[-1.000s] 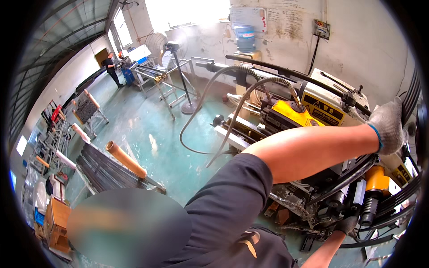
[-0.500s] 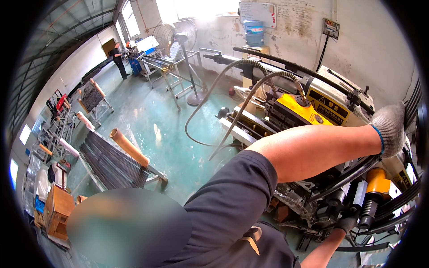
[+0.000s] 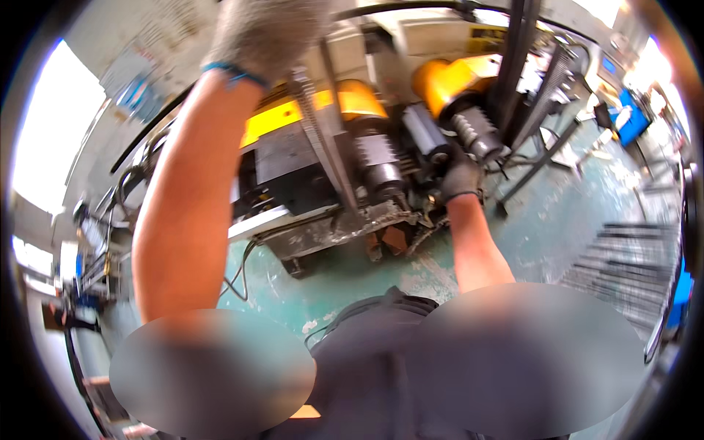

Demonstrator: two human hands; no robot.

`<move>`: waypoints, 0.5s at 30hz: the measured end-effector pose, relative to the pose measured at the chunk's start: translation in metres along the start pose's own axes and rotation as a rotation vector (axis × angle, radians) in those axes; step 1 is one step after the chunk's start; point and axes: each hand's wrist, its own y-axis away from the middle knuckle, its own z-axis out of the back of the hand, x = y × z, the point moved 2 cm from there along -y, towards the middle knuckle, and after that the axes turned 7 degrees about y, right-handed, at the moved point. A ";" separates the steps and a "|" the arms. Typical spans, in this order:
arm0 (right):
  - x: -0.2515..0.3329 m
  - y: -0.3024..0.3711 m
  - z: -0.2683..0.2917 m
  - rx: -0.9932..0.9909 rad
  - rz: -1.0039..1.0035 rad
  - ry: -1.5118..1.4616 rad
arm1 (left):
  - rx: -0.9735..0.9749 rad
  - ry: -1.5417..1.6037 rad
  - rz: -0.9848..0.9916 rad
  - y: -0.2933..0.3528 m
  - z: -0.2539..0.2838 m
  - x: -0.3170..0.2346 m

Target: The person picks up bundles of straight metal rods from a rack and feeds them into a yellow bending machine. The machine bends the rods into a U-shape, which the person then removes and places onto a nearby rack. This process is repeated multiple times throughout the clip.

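Note:
My left hand [image 3: 268, 37], in a pale grey knit glove with a blue cuff, is raised over the upper side of a machine [image 3: 297, 165] with a bright yellow panel [image 3: 273, 121]. Its fingers run out of the picture at the top, and what they touch is hidden. Lower down, my right hand [image 3: 462, 178], in a darker grey glove, reaches in beside a dark cylinder [image 3: 427, 136] and a ribbed metal spindle [image 3: 477, 134] below an orange housing [image 3: 440, 81]. Blur and the machine parts hide its fingers. A second ribbed spindle [image 3: 379, 161] stands to the left.
Dark upright bars [image 3: 513, 70] rise right of the spindles. A stack of long dark strips [image 3: 623, 268] lies on the right. Cables [image 3: 242, 275] hang below the machine over the green floor [image 3: 345, 275]. A blue water bottle [image 3: 139, 97] stands by the wall.
My view has swung to the right, so the machine now fills the middle. My left hand stays raised over the machine, and my right hand stays low among the spindles.

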 end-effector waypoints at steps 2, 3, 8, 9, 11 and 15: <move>-0.016 -0.032 0.019 0.001 -0.012 -0.027 | -0.071 0.200 0.078 0.004 -0.008 -0.020; -0.017 -0.035 0.022 -0.016 -0.011 -0.030 | -0.079 0.212 0.081 0.002 -0.009 -0.024; -0.007 -0.050 0.058 -0.044 0.379 0.485 | -0.041 0.154 -0.007 -0.006 -0.026 -0.041; -0.019 -0.040 0.035 0.039 0.324 0.459 | -0.083 0.106 -0.028 0.001 -0.006 -0.048; -0.015 -0.029 0.022 0.085 0.254 0.431 | -0.095 0.094 -0.049 0.004 -0.001 -0.046; 0.008 -0.018 0.025 0.011 0.008 0.066 | -0.008 0.240 -0.079 -0.007 -0.012 -0.035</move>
